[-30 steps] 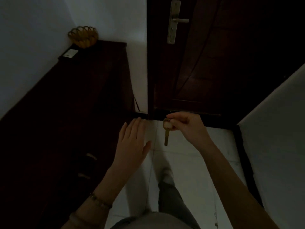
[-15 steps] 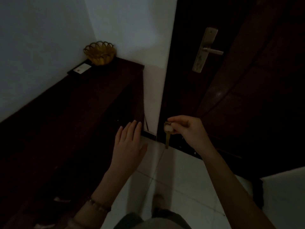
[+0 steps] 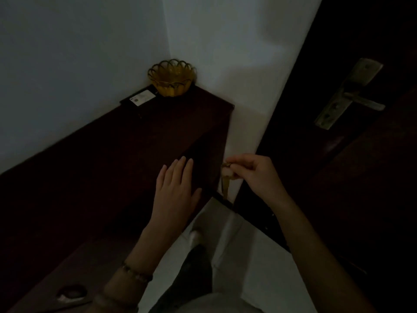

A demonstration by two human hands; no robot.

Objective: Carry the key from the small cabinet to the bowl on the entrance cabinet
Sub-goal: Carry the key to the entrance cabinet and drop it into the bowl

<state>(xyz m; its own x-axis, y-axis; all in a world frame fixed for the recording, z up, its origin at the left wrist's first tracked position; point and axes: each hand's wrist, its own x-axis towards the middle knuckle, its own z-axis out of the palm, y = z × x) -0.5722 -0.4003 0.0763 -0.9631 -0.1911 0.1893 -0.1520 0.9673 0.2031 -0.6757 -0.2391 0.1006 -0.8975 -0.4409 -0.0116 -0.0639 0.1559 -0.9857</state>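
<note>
While the right hand [image 3: 255, 177] pinches the key [image 3: 225, 181] dangling near the entrance cabinet's [image 3: 135, 154] right end, left hand [image 3: 178, 193] flat and empty, a loose pinch could drop it short of the far amber bowl [image 3: 172, 78].

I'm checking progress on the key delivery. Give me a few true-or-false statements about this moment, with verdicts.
1. The right hand pinches the key, which hangs down. True.
2. The key already lies in the bowl. False: it is in the right hand, short of the cabinet.
3. The left hand is open and empty. True.
4. The bowl stands at the cabinet's near end. False: it stands at the far end, in the wall corner.
5. A white card lies beside the bowl. True.
</note>
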